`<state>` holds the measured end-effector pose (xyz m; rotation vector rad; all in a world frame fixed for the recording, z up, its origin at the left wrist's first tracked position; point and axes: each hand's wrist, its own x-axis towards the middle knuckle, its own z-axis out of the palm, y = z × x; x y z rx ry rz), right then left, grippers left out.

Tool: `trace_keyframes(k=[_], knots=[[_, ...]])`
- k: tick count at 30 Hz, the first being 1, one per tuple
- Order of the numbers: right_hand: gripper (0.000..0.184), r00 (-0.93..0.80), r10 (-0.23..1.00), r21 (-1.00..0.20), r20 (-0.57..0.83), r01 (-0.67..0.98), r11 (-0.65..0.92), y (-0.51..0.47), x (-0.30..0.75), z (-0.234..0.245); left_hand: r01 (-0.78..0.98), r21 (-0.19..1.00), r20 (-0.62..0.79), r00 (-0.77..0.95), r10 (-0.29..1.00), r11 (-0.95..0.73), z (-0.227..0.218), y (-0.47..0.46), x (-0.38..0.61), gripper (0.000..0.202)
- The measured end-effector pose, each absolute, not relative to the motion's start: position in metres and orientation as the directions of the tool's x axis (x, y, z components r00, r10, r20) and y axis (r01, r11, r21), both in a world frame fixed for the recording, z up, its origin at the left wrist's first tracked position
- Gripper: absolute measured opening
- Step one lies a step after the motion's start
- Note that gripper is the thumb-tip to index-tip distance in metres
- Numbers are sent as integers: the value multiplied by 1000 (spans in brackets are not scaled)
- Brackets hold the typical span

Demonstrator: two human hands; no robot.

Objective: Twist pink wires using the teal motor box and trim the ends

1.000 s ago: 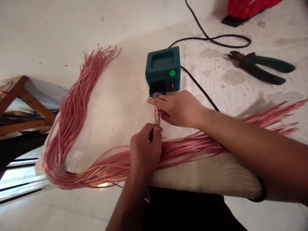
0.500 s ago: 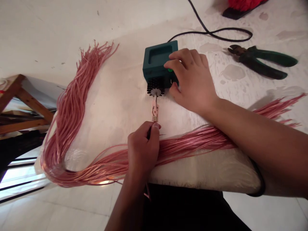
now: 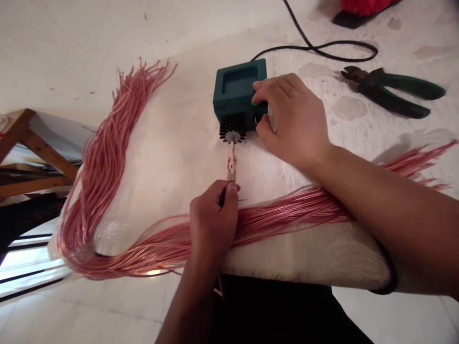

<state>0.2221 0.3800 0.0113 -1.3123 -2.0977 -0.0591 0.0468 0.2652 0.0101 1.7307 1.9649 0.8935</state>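
Pink wires [image 3: 287, 215] lie aside, so my left hand [image 3: 213, 222], fingers clamped on a thin dark piece [image 3: 223, 197], reaches the black brush [image 3: 232, 128]; my right fingers [image 3: 276, 88], apart, touch the green button [image 3: 254, 103].

An open stretch of white table covering [image 3: 168, 143] is running between the teal box [image 3: 234, 91] and the curving pink wires [image 3: 103, 157], while the box, its black heat sink [image 3: 232, 128] and the right hand [image 3: 292, 119] are blocking the direct path toward the green-handled pliers [image 3: 390, 91].

the left hand [image 3: 211, 215] hides what its fingers pinch
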Motion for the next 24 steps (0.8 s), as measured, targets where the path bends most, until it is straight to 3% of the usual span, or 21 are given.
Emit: trace_keyframes(k=[16, 24], knots=[[40, -297, 728, -224, 618, 821, 525, 381, 229, 6, 713, 699, 107, -188, 976, 61, 12, 266, 46, 21], [45, -257, 784, -217, 565, 871, 442, 382, 226, 4, 674, 736, 100, -195, 976, 59, 9, 266, 42, 23]])
